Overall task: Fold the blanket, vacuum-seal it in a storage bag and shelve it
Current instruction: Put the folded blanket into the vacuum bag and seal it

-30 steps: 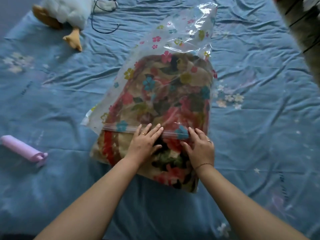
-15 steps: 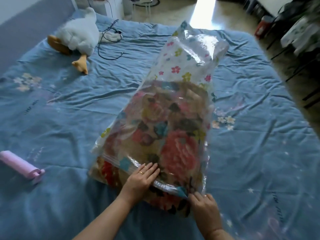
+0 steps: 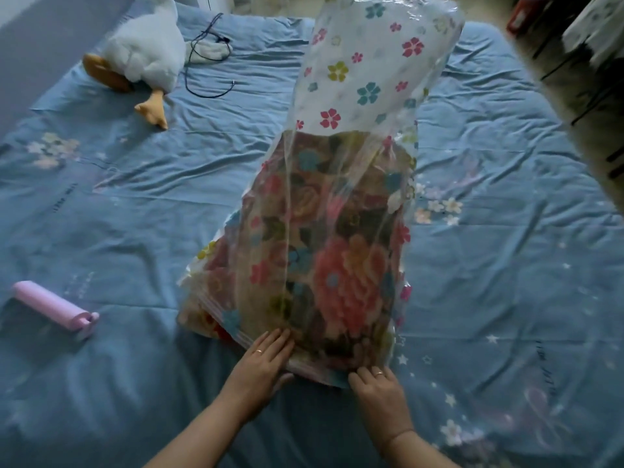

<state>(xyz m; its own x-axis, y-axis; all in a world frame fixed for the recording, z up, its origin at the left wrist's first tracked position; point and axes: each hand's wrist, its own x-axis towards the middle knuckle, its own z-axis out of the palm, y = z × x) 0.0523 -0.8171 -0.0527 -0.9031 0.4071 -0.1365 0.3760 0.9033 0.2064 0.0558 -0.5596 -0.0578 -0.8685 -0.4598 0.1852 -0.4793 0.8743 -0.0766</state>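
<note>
- A clear plastic storage bag [image 3: 364,62] printed with small coloured flowers lies lengthwise in the middle of a wrinkled blue bed sheet [image 3: 135,204]. Its far end rears up, puffed and empty.
- A folded fleece blanket [image 3: 334,265] with big red, pink and brown flowers fills the lower part of the bag. A little of it pokes out at the near left corner.
- The left hand [image 3: 266,363] lies on the bag's near edge, fingers straight on top and thumb underneath, pinching the plastic.
- The right hand [image 3: 381,390] holds the same edge just to the right, fingertips bent over the rim. Each hand wears a ring.
- A pink plastic cylinder [image 3: 54,305] lies on the sheet, well to the left of the bag.
- A white plush duck [image 3: 148,52] with orange feet lies at the far left, beside a thin black cable [image 3: 206,92].
</note>
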